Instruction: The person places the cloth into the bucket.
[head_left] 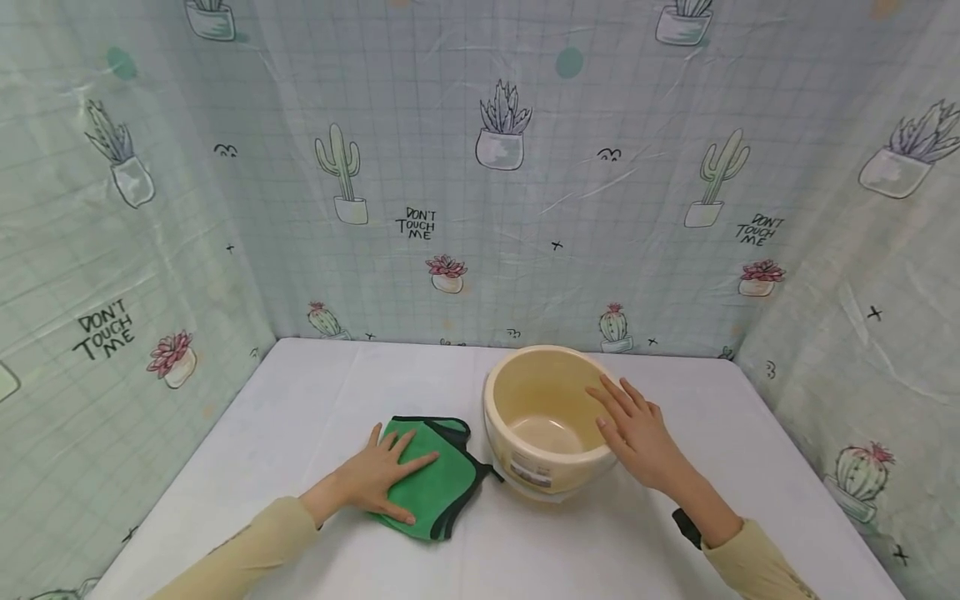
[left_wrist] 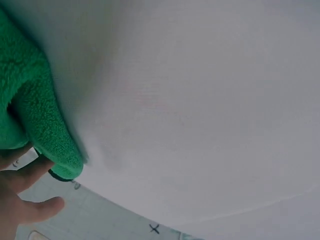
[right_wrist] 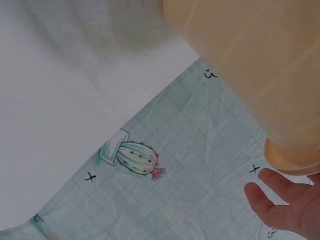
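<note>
A green cloth (head_left: 442,493) with dark edging lies folded on the table, left of a cream pot. My left hand (head_left: 369,477) rests on top of it, palm down with fingers spread. In the left wrist view the fluffy side of the cloth (left_wrist: 42,107) shows beside the fingers. The round cream pot (head_left: 581,477) stands upright with its mouth facing up and a label on its front. My right hand (head_left: 645,443) is at the right of the pot's rim, fingers extended over the edge. The right wrist view shows that hand's fingertips right at the rim.
A white table (head_left: 360,383) carries both things. Behind it and on both sides hangs a pale curtain (head_left: 450,192) printed with cacti. A dark cord end of the cloth reaches close to the pot's base.
</note>
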